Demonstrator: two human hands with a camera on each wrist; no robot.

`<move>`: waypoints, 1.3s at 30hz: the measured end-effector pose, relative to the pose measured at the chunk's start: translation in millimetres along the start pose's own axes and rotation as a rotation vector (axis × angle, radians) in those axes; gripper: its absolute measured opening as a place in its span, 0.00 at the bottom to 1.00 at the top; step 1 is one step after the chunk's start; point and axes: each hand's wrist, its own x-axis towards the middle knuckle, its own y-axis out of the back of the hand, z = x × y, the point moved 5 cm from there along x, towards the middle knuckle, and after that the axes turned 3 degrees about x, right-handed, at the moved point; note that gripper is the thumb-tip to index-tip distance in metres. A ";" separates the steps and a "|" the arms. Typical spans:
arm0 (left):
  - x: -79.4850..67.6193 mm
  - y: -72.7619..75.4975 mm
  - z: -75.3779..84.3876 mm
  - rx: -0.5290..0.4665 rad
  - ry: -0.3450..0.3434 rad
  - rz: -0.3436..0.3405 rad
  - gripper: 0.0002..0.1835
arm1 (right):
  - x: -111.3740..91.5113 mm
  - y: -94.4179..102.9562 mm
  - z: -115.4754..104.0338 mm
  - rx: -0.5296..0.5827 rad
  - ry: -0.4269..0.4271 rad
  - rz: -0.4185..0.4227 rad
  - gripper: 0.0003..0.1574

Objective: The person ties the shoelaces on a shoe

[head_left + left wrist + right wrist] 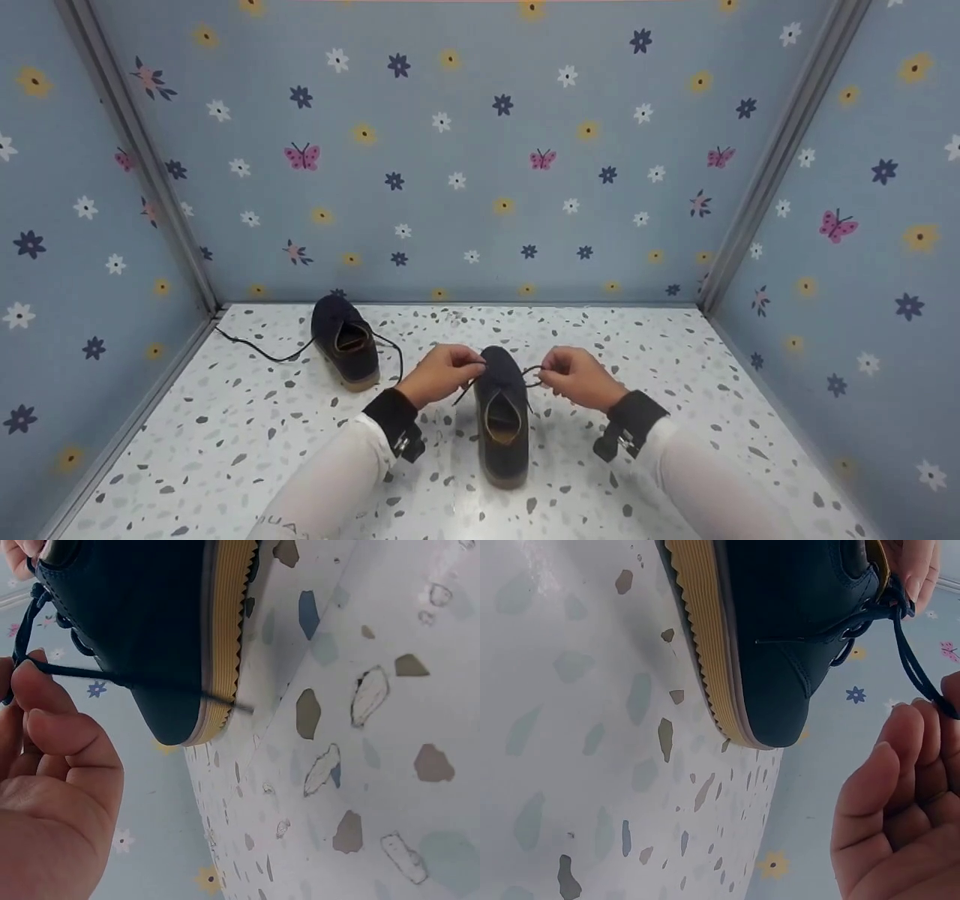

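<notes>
A dark navy shoe (504,461) with a tan ridged sole (697,637) stands upright on the floor, toe facing the back wall. On its left side, my left hand (444,373) pinches a dark shoelace (90,673) between thumb and fingers, and a loose lace end hangs past them. To the right of the shoe, my right hand (581,376) pinches a loop of the lace (907,652) pulled out from the knot over the eyelets. Another loose lace end (795,639) lies across the shoe's side in the right wrist view.
A matching dark shoe (345,341) stands back left, its untied laces (262,354) trailing to both sides. Blue flowered panels (480,225) enclose the speckled white floor (600,480) at the back, left and right.
</notes>
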 end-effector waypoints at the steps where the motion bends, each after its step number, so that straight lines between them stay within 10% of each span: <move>1: -0.1 0.6 1.2 0.003 -0.013 0.006 0.08 | 0.5 -0.3 -0.3 0.008 -0.001 0.000 0.05; 39: -12.7 6.2 3.2 0.086 -0.122 0.136 0.06 | -7.2 6.4 -3.2 -0.433 0.112 0.174 0.16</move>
